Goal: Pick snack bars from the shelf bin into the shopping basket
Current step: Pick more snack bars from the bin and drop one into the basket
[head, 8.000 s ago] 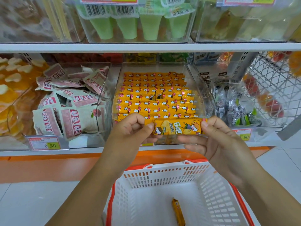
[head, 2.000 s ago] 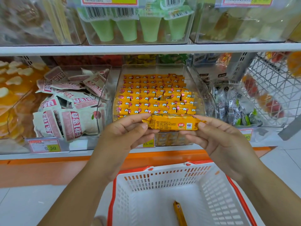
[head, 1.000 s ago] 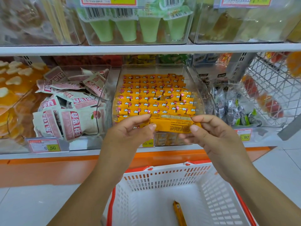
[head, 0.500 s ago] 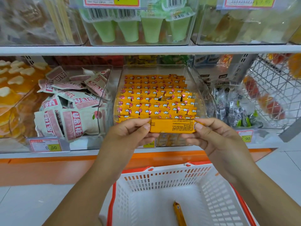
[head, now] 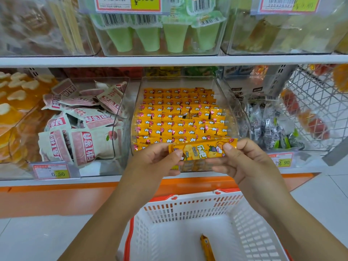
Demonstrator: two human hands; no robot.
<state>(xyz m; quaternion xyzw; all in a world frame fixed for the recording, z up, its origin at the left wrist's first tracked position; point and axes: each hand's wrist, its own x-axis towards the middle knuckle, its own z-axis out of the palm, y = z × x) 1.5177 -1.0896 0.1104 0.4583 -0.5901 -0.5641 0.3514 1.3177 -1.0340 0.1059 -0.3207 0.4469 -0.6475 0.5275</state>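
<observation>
Orange-yellow wrapped snack bar was held nearly level between both hands, printed face toward the person, just in front of the clear plastic shelf bin packed with rows of matching bars. The left hand pinched its left end with thumb and curled fingers; the right hand pinched the right end likewise. Below them stood the white slotted plastic shopping basket with a red rim, a second orange bar lying on its floor.
</observation>
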